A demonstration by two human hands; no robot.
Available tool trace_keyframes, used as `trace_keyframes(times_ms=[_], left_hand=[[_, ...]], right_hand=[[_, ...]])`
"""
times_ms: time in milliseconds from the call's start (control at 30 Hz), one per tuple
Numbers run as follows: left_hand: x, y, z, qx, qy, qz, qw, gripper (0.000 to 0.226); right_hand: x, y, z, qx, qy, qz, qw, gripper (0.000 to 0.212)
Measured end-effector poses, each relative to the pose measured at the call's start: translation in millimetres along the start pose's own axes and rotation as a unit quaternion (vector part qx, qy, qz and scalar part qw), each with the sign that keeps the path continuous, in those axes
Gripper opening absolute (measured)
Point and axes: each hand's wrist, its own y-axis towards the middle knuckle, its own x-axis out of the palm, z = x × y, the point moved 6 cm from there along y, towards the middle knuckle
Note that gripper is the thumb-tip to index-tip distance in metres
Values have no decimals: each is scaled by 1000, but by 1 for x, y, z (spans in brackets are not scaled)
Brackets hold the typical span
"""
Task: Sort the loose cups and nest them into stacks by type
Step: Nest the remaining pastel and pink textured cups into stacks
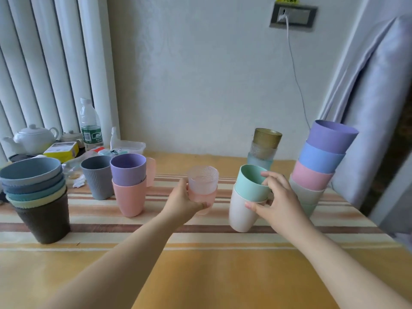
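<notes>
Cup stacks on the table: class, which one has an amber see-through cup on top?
The stack at the back, between the right hand and the wall. Its cups are textured and translucent; the other stacks are mostly opaque pastel, none amber-topped.

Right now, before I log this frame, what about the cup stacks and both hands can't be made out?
- Head view: the lowest cups of the tall pastel stack are hidden behind the right hand.
- The mint cup has a handle side covered by the right hand's fingers.
- The base of the pink translucent cup is hidden by the left hand.
- The water bottle label is too small to read.
</notes>
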Motion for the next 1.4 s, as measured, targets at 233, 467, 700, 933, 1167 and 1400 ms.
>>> trace_keyframes(times_ms=[233, 467, 700, 933, 1167, 1400], left_hand=[[43, 45, -4, -30, -13, 3, 999, 60], [49, 58, -19, -24, 35, 23, 999, 73], [6, 1, -21, 66, 118, 71, 988, 57], [-107, -66, -51, 73, 198, 306, 929, 44], [-142, -37, -64, -16, 14, 270, 963, 107], [-124, -16, -54, -22, -51, 207, 977, 60]], right_hand=[[0, 6, 27, 3, 19, 3, 1000, 43], [16, 6, 32, 5, 61, -14, 998, 47], [33, 8, 5, -21, 82, -21, 996, 44], [70, 10, -43, -55, 96, -47, 993, 38], [77, 4, -63, -69, 81, -53, 993, 47], [54, 2, -41, -43, 75, -50, 995, 41]])
